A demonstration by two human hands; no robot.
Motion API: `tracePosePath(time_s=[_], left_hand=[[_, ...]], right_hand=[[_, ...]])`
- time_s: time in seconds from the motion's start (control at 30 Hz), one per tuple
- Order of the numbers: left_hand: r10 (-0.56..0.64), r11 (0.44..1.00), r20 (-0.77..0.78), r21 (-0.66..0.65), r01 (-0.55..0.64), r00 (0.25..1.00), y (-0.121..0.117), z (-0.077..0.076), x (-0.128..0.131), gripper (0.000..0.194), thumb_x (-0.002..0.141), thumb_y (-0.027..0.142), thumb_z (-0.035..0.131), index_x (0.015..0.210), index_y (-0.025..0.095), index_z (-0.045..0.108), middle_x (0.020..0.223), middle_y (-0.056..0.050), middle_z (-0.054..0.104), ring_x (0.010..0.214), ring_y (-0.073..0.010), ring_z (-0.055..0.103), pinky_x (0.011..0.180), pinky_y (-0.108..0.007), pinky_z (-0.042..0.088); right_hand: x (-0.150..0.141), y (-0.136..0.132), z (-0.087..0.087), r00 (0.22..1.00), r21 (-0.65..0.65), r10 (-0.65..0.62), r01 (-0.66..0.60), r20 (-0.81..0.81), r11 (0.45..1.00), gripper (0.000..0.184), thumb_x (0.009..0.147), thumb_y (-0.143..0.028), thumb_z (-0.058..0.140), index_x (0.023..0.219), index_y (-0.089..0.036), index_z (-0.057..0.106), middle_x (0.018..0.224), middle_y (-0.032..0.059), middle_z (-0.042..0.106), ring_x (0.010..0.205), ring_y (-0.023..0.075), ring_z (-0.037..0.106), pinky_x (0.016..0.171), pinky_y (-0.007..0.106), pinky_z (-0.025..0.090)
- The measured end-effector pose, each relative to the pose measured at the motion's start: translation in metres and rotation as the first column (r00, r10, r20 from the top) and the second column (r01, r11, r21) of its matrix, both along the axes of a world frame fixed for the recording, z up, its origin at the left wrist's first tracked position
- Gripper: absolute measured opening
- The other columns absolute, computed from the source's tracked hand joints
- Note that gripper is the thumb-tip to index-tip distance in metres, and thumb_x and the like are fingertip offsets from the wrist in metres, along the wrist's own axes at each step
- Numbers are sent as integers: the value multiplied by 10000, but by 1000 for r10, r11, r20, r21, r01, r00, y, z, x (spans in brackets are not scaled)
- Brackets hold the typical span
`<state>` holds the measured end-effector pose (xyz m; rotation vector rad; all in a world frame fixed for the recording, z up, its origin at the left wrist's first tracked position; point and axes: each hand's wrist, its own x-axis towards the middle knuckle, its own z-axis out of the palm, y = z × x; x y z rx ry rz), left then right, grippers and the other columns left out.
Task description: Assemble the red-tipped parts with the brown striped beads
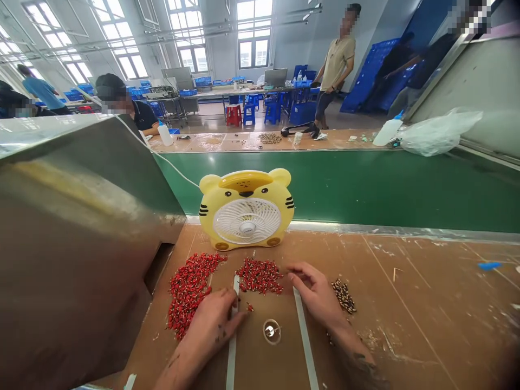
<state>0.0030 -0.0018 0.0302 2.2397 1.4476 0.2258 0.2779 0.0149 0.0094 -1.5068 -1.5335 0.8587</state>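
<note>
On the brown tabletop (406,281), a round dish (272,331) holds a metal sliver (271,330); left hand (211,330) at nine o'clock, fingers pressed together; right hand (314,292) at two, fingers slightly spread.

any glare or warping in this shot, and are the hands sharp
In the head view, the windows are bright and washed out, the steel housing has pale glare along its top, the wide lens bows the green belt toward the frame edges, and the left hand and right hand look sharp.
</note>
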Motion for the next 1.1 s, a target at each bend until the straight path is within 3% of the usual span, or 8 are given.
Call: tracePosePath(time_s=[0.1,0.3,0.6,0.73,0.83,1.0,1.1], left_hand=[[-37,999,-83,-30,35,996,-5,-10,18,160,869,321,589,770,198,614,796,-43,672,743,-214,624,634,-267,387],[-20,999,-117,46,26,993,15,-17,35,211,926,284,512,764,196,614,803,-44,673,766,-206,629,653,-260,384],[-85,978,-123,181,106,989,30,-26,40,290,982,294,453,809,176,652,835,-71,687,807,-219,647,716,-293,470],[-85,964,-58,248,97,995,23,-26,28,271,986,255,428,912,186,679,863,-76,699,844,-217,656,745,-302,500],[-37,955,14,296,32,999,24,-22,5,241,973,246,448,943,200,683,883,-78,707,853,-214,667,765,-301,513],[159,930,26,332,-158,987,48,-13,-27,245,956,220,445,935,178,685,903,-97,694,846,-229,654,771,-330,509],[135,942,-20,312,-122,991,66,-11,-22,260,938,177,451,1028,170,695,1037,-125,696,981,-258,633,870,-365,484]], right_hand=[[-5,-17,0,998,49,58,-59,16,997,257,922,-373,528,918,-208,725,903,73,734,819,224,658,730,323,515],[-4,-21,-12,992,135,107,-116,70,984,226,944,-298,516,903,-206,718,833,49,722,767,197,654,714,293,486],[-7,-22,-15,970,143,226,-237,94,961,237,941,-273,498,939,-203,724,899,60,744,830,206,674,776,308,501],[-5,-21,-14,962,135,256,-266,92,954,249,938,-274,496,938,-190,731,908,66,747,839,202,673,789,305,491],[-3,-21,-10,940,98,330,-338,87,936,243,908,-307,540,906,-175,743,826,65,737,749,194,654,707,286,476],[-1,-25,-4,866,-2,498,-498,41,867,239,819,-370,689,894,-155,763,673,30,667,603,157,577,594,247,425],[-1,-26,-3,843,-13,538,-538,-2,843,245,794,-387,733,866,-154,763,651,16,641,579,142,554,574,232,414]])
